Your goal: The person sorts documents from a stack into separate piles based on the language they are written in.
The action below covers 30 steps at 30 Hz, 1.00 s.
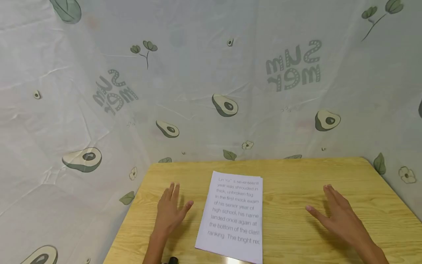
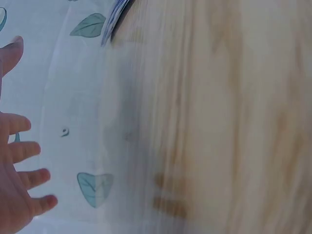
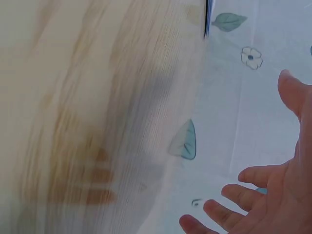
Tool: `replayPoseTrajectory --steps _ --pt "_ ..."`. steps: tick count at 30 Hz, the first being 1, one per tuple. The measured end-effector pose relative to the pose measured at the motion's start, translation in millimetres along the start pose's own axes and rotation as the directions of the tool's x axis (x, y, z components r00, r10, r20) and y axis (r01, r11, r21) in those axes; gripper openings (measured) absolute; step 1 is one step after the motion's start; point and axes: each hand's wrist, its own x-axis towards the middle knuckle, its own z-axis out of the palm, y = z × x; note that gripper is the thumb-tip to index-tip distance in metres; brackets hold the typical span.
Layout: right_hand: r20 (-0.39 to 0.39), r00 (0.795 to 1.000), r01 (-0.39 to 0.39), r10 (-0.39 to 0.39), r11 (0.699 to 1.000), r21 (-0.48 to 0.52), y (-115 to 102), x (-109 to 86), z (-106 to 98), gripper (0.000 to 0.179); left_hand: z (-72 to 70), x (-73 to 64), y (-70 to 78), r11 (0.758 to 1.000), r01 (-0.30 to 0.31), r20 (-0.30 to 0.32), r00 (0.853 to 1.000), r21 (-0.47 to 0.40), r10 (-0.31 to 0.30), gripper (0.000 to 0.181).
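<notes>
A stack of white printed sheets (image 1: 234,216) lies near the middle of the table, its large text facing me. To its left is my left hand (image 1: 169,211), thumb apart from the straight fingers, holding nothing. My right hand (image 1: 343,218) is farther off on the right side, also spread and without anything in it. Neither hand touches the paper. In the left wrist view the left hand (image 2: 17,170) shows at the left edge, and a sliver of the paper (image 2: 116,19) is at the top. The right wrist view has the right hand (image 3: 263,195) with its fingers apart.
The yellow wood-grain table (image 1: 290,183) reaches back to a pale hanging cloth (image 1: 197,73) printed with avocados and leaves. A small black object (image 1: 173,260) sits at the bottom edge beside the left forearm.
</notes>
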Motion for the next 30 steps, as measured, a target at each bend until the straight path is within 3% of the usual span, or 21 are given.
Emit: replayPoseTrajectory --steps 10,23,30 --pt "-0.015 0.998 0.064 -0.063 0.996 0.065 -16 2.6 14 0.094 16.4 1.6 13.2 0.981 -0.011 0.067 0.997 -0.196 0.024 0.087" --pt "0.0 0.996 0.09 -0.09 0.994 0.07 -29 6.6 20 0.078 30.8 5.4 36.3 0.964 -0.03 0.151 0.986 -0.265 0.072 0.076" --pt "0.022 0.996 0.082 -0.084 0.995 0.062 -35 9.2 21 0.076 39.4 7.7 53.6 0.944 -0.076 0.2 0.969 -0.322 0.146 0.071"
